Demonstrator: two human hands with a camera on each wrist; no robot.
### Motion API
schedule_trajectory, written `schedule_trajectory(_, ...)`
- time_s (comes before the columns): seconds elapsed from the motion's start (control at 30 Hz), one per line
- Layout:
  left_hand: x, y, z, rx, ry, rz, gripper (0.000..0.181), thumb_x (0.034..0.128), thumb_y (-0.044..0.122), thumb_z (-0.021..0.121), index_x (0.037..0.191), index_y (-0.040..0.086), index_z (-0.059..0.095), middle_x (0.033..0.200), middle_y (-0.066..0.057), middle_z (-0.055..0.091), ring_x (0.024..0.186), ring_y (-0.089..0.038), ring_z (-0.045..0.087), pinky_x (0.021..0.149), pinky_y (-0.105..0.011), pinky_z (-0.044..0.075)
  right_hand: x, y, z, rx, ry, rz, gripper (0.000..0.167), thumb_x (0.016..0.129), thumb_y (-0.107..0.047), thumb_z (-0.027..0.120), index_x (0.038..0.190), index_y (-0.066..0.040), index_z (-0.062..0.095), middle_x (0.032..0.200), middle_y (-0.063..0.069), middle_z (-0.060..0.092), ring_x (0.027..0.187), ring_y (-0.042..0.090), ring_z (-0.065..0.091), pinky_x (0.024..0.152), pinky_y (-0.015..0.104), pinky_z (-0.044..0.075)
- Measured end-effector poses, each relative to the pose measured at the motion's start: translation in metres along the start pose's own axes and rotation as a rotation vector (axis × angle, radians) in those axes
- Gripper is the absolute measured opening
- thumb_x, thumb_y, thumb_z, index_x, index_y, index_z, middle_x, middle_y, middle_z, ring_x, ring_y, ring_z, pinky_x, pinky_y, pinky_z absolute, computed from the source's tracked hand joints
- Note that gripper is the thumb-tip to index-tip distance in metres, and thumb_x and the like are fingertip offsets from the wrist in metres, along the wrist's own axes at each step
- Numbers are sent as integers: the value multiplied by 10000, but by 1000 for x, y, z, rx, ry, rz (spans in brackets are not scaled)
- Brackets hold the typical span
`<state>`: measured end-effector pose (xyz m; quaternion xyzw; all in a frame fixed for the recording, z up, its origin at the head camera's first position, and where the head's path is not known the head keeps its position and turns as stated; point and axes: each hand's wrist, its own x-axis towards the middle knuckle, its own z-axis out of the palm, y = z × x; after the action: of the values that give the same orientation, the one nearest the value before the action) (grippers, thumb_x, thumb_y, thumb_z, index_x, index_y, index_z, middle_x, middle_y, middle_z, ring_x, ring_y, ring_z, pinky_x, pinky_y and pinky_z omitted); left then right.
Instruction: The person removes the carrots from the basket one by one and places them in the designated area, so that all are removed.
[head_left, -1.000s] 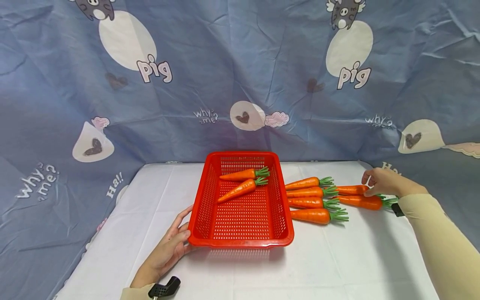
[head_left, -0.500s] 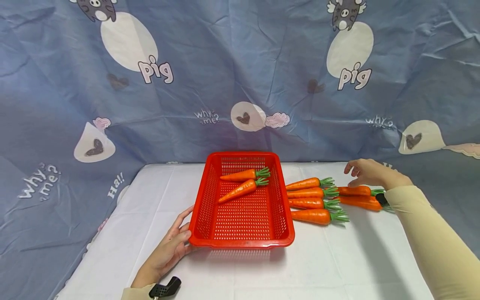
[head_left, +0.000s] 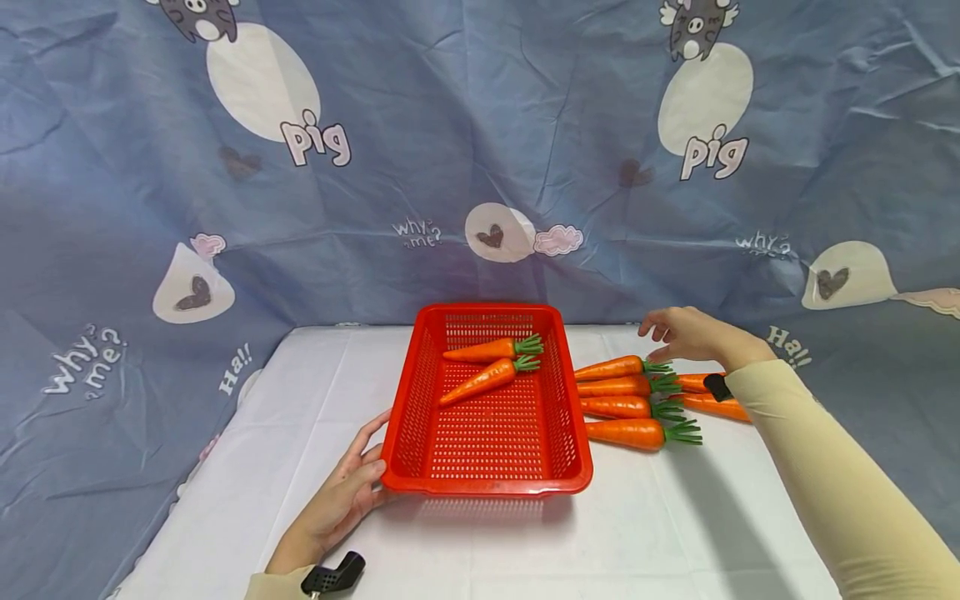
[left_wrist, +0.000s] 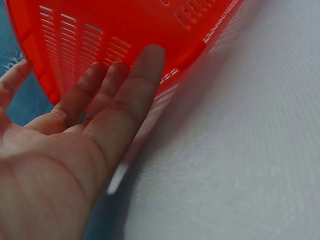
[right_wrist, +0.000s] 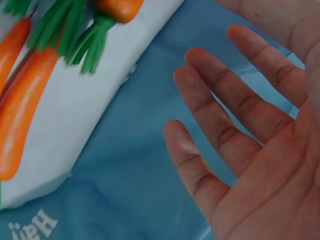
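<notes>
A red plastic basket with slotted walls stands on the white tabletop, with two carrots inside, an upper carrot and a lower carrot. My left hand is at the basket's near left corner; in the left wrist view its extended fingers lie against the slotted wall. Past the basket's right side, several carrots lie in a row, green tops to the right. Above the rearmost carrot's top hovers my right hand, holding nothing; the right wrist view shows its fingers spread and nearly straight.
Two more carrots lie farther right, partly hidden by my right wrist and sleeve. A blue patterned cloth hangs behind the white table and down its left side.
My right hand has moved left, from above the far right carrots to above the tops of the row beside the basket. My left hand and the basket stay put.
</notes>
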<state>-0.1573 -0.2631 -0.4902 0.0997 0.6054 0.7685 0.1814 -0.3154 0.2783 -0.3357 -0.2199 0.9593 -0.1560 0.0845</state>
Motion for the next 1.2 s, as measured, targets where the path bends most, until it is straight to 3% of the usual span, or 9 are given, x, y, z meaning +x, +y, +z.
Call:
schedule_trajectory(0.6,1,-4,-3,-42,-78,48,759,1106,92,463,1724,348,105,1622,-53,502,1402,-218,615,1077,-449,574,34,-54,6,38,-19,-69,387,892,-183,876,1232,-67,734,1110,138,745,1074,338,714,1006,552,575)
schedule_trajectory(0.87,0,-7,-6,-86,-178,138,727,1124,100,423,1729,309,77,1642,-85,483,1414,-241,599,1083,-439,568,53,-75,19,49,-15,-141,347,892,-177,875,1193,-69,739,1024,115,733,983,291,679,931,469,569)
schedule_trajectory(1.2,-1,-5,-2,-40,-121,107,811,1085,132,560,1724,345,109,1631,-65,476,1407,-236,602,1076,-428,574,64,-101,29,73,-82,-126,392,930,-198,843,1285,-77,728,1169,112,742,1093,337,653,937,429,584)
